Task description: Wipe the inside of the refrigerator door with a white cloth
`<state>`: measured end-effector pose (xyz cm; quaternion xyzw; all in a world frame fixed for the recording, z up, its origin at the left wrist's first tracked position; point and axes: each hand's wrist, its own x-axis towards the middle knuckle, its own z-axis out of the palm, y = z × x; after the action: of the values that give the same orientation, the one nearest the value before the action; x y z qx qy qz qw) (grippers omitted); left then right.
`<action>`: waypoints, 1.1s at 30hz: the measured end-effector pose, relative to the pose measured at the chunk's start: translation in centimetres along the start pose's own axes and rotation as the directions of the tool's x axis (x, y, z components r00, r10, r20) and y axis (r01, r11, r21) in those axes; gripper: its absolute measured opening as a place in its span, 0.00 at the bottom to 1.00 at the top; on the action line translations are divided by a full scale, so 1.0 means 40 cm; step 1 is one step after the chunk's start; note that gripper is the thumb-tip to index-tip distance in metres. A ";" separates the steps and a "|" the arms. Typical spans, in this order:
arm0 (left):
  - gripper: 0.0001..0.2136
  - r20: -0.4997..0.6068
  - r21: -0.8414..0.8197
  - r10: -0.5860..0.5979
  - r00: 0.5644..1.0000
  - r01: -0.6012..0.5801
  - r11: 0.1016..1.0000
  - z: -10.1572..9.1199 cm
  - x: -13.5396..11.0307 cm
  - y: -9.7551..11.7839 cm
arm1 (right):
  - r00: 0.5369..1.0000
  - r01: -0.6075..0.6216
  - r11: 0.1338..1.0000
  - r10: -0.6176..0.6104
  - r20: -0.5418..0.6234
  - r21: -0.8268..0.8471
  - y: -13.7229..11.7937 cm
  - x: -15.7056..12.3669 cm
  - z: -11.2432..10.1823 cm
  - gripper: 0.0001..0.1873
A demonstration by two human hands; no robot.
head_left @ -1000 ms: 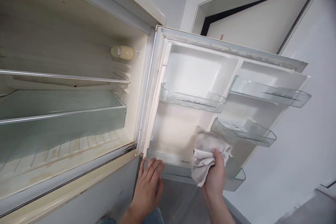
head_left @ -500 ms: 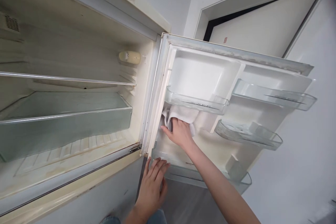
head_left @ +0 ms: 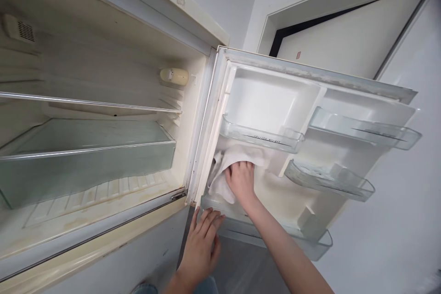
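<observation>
My right hand (head_left: pixel 241 183) presses a white cloth (head_left: pixel 222 186) against the inner face of the open fridge door (head_left: pixel 272 197), below the upper clear shelf bin (head_left: pixel 260 135). Its fingers are bent over the cloth, and their tips are partly out of sight in the folds. Lower down, my left hand (head_left: pixel 201 245) rests with spread fingers at the hinge-side end of the bottom clear bin (head_left: pixel 241 228). Nothing shows in that hand.
Left of the door stands the fridge compartment with a glass shelf (head_left: pixel 86 102), a clear crisper drawer (head_left: pixel 89 165) and a lamp cover (head_left: pixel 175 76). More clear bins (head_left: pixel 365 128) stick out from the door's right half. A white room door (head_left: pixel 344 32) is behind.
My right hand has shifted slightly right and down on the door, and the cloth now hangs lower and further left. My left hand stays at the bottom bin. The view has moved slightly.
</observation>
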<state>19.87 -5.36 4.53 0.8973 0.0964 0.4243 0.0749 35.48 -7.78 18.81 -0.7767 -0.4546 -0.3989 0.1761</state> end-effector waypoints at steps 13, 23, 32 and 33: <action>0.30 0.044 -0.285 -0.210 0.977 0.214 0.934 -0.077 0.005 0.021 | 0.992 -0.117 0.794 0.125 0.029 0.597 0.042 -0.160 -0.176 0.16; 0.20 0.359 -0.695 -0.310 0.880 0.474 0.540 -0.150 0.049 0.134 | 0.856 -0.257 0.770 -0.100 0.508 0.585 0.030 -0.208 -0.279 0.20; 0.24 0.639 -0.716 -0.302 0.707 0.691 0.102 -0.111 0.021 0.119 | 0.698 -0.279 0.767 -0.251 0.670 0.578 0.067 -0.240 -0.295 0.11; 0.23 0.654 -0.697 -0.290 0.699 0.706 0.126 -0.102 0.016 0.124 | 0.705 -0.249 0.771 -0.270 0.656 0.586 0.066 -0.242 -0.292 0.12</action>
<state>17.63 -9.79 8.63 0.6554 0.1232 0.1727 0.7249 29.76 -22.08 18.71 -0.7581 -0.5979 0.1080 0.2368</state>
